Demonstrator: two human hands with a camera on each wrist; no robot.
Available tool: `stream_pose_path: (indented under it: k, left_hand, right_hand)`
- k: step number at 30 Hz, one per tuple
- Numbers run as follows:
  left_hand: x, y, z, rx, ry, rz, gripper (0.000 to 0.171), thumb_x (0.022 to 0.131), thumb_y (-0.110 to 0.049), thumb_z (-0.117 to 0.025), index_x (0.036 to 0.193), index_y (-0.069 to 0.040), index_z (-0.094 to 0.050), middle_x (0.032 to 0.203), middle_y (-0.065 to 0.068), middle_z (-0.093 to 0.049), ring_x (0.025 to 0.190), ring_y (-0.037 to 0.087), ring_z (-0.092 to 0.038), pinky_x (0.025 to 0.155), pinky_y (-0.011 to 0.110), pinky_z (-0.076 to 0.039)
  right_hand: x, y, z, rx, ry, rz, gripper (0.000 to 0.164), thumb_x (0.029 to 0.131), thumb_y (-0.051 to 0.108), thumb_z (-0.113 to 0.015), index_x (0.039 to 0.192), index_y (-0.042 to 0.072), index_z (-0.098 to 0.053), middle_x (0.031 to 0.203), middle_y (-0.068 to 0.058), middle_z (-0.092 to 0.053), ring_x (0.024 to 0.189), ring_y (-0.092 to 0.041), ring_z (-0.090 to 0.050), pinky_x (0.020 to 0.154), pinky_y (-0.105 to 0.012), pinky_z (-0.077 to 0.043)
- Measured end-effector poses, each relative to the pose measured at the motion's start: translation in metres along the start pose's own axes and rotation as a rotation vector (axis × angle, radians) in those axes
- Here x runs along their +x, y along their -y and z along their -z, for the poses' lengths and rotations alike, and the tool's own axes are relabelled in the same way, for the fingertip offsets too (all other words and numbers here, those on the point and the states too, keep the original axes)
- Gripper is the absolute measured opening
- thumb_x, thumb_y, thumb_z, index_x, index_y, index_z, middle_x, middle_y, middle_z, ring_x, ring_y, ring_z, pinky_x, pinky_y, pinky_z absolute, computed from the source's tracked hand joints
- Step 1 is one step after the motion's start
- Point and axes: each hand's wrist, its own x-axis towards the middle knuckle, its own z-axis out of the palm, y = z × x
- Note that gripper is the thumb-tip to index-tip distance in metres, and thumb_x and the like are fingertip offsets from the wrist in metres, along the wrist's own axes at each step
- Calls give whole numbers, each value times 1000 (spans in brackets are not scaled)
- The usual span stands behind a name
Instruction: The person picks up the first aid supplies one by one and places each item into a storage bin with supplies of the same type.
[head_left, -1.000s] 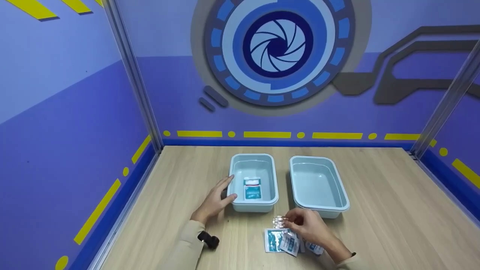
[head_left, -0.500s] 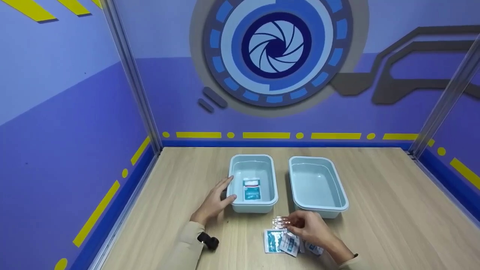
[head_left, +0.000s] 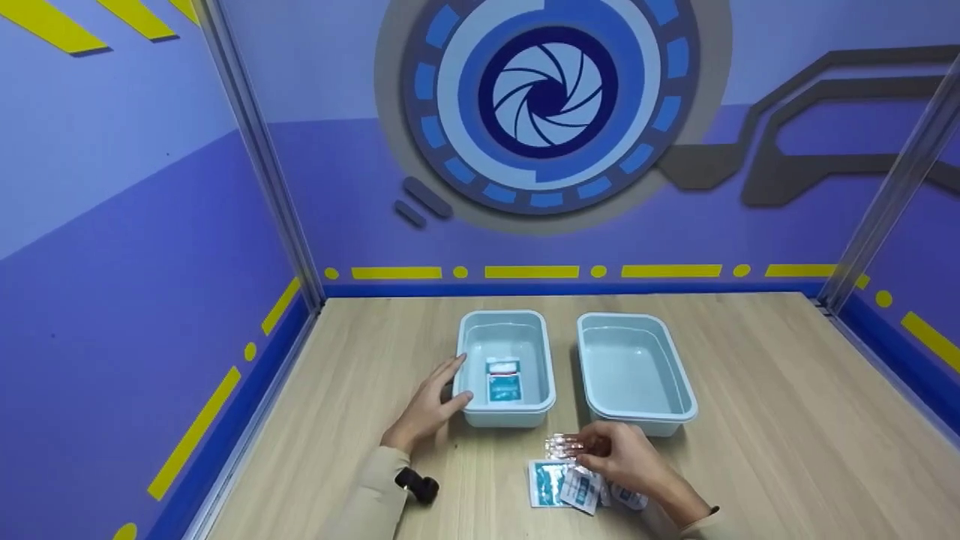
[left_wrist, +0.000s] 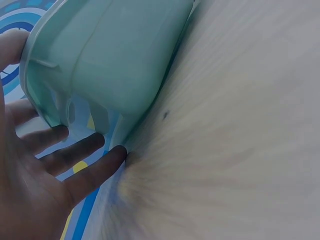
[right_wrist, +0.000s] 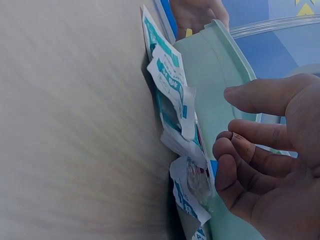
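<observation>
Silvery plastic glints on the strip (head_left: 561,446) at the eleven o'clock side of the sachets (head_left: 579,489) on the bench (head_left: 772,450), presumably bunched for easy reach. Beside it, the right hand's (head_left: 626,456) grip is half-curled, thumb and forefinger apart; contact cannot be told. Farther towards eleven, the left bin (head_left: 510,418) is touched, apparently for steadying, by the left hand (head_left: 427,405), fingers spread. At one o'clock, the right bin (head_left: 660,426) is placed.

Right hand (head_left: 628,454): thumb and forefinger parted.
Over the last second, the gap between the two tips widened slightly and more of the shiny silvery pack (head_left: 556,447) came into sight; the round wall emblem (head_left: 547,97) shifted a little leftward and down in the head view.
</observation>
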Motion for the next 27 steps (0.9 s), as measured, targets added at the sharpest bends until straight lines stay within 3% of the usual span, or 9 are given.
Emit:
stream_pose_path:
  k: [4,9,15,27]
  left_hand:
    - [0,0,1,3,9,15,71,95,-44,-56,155,-16,-28,159,10,-29,148,34,-21,118,56,-19]
    - [0,1,1,-2,17,5,69,96,-35,-58,155,-15,-28,159,11,-28,148,33,-22,118,57,-20]
    - [1,3,1,1,2,-16,71,96,-44,-56,154,-14,-29,159,12,-29,148,34,-22,118,57,-20]
    - [0,1,-1,-4,-1,-1,69,96,-39,-57,154,-15,-29,159,12,-29,148,37,-22,117,59,-20]
  right_hand:
    - [0,-1,-3,2,3,17,22,79,20,-79,97,10,-71,80,8,-64,69,-3,-55,59,-20,-48]
    - [0,0,-1,6,7,18,22,78,20,-79,97,10,-71,81,7,-65,69,-3,-56,60,-20,-48]
    - [3,0,3,1,38,-6,26,77,20,-80,99,10,-71,85,5,-68,73,-6,-58,62,-21,-49]
    - [2,-2,0,-7,62,5,32,76,23,-81,102,8,-71,88,3,-68,76,-10,-60,64,-22,-50]
